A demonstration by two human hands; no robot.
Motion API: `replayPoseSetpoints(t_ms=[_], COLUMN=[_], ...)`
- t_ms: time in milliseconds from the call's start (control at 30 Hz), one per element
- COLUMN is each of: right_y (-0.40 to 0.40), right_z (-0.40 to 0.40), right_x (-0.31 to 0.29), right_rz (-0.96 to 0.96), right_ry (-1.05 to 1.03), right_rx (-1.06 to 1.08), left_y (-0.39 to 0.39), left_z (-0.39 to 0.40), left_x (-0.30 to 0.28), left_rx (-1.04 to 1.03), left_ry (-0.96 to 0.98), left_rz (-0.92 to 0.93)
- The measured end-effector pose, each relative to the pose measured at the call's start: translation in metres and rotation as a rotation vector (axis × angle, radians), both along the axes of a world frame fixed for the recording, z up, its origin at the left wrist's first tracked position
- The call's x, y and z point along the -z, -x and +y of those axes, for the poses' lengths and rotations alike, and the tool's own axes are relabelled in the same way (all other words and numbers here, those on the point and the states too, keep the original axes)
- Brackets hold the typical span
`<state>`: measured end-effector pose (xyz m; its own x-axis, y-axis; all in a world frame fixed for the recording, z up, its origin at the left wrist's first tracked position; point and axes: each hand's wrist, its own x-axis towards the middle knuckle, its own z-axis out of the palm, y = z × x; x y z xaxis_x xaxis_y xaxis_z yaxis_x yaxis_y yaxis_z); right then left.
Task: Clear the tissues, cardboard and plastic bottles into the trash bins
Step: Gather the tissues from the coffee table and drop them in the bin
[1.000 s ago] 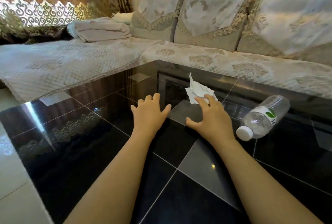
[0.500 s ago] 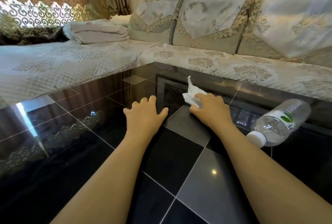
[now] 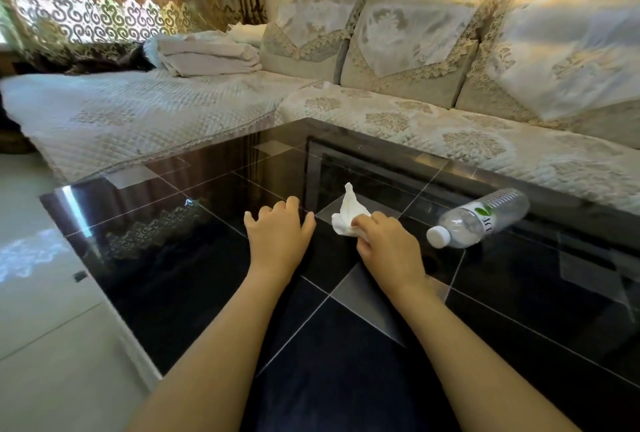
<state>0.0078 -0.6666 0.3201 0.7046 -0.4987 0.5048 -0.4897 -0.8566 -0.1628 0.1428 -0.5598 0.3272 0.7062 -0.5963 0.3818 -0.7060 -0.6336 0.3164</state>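
Tissue and bottle on the dark glass table

A crumpled white tissue (image 3: 347,215) peaks upward at table centre; at its 3 o'clock, nearby, a clear plastic bottle (image 3: 479,217) lies sideways, white cap toward 8 o'clock.

right hand (image 3: 388,244) has curled its fingers around the tissue (image 3: 346,215), bunching it up.

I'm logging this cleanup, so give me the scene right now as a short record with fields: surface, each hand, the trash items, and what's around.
surface: glossy black table
left hand: open, fingers spread, over the table, holding nothing
right hand: fingers curled on the tissue
tissue: white, crumpled, on the table, one corner sticking up
bottle: clear plastic, white cap, lying on its side right of the right hand, untouched
surroundings: sofa behind the table, folded blanket on it
bins: not in view
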Motion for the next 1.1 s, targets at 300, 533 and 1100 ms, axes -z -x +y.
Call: replayPoseSetpoints(t_ms=[300,533,1100], right_y=[0.041,0.067,0.061], right_z=[0.106,0.231,0.294], right_x=[-0.005,-0.005,-0.015], right_rz=[0.003,-0.034,0.378], right_ry=[-0.076,-0.077,-0.413], right_rx=[-0.15,-0.477,-0.598], left_y=[0.041,0.041,0.066], left_z=[0.115,0.233,0.219], left_x=[-0.002,0.004,-0.021], left_rx=[-0.015,-0.089,0.155], left_ry=[0.029,0.036,0.035], left_rz=[0.031,0.026,0.036])
